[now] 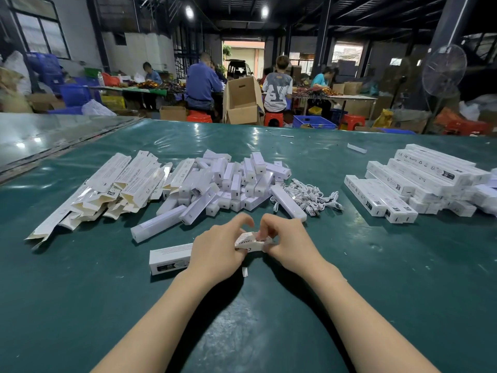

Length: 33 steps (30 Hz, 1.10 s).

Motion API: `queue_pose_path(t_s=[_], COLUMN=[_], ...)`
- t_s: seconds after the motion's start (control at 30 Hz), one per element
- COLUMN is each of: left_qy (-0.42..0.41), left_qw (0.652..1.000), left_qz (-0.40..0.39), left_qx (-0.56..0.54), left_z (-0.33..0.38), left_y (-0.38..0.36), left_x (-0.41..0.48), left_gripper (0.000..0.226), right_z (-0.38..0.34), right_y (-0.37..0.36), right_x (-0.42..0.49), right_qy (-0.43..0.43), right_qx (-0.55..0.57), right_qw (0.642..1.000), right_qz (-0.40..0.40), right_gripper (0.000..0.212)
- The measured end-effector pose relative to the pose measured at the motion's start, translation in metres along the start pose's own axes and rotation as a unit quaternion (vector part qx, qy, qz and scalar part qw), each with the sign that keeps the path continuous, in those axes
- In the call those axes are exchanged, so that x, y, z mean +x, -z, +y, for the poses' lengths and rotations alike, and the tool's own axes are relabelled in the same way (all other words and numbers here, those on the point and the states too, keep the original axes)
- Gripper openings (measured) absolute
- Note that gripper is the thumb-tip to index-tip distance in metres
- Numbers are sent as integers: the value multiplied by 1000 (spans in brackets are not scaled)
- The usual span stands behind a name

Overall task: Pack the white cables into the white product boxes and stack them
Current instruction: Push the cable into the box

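A white product box is held lying flat near the middle of the green surface, toward its near edge. It is clasped around its middle by the left grip, while its right end flap is pinched by the right grip. A heap of white cables is seen farther back; packed boxes are stacked by the right edge.

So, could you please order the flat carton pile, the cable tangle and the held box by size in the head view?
1. Pile of flat white cardboard cartons
2-3. Long white cardboard box and tangle of white cables: look alike; box nearer, unranked.
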<state>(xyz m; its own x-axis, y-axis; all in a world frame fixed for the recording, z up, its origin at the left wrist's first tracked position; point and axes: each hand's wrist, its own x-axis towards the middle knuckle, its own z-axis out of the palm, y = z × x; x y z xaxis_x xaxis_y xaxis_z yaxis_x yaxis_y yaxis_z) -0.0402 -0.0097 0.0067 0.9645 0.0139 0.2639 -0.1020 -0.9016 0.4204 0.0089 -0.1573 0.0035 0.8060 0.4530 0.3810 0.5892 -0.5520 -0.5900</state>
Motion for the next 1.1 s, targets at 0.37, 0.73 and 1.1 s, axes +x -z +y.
queue_pose_path(t_s=[0.37, 0.73, 1.1], left_qy=[-72, -121, -53], left_qw=[996, 991, 995], left_qz=[-45, -49, -24], left_qx=[15, 11, -81], left_z=[-5, -5, -5], left_y=[7, 2, 3], left_x=[-3, -2, -1], left_gripper=[32, 31, 45], right_z=[6, -4, 1], right_y=[-1, 0, 7], right_x=[-1, 0, -1], right_qy=[-95, -114, -129], right_qx=[179, 287, 152], right_qw=[978, 951, 977], right_qz=[48, 4, -73], right_gripper=[39, 32, 36])
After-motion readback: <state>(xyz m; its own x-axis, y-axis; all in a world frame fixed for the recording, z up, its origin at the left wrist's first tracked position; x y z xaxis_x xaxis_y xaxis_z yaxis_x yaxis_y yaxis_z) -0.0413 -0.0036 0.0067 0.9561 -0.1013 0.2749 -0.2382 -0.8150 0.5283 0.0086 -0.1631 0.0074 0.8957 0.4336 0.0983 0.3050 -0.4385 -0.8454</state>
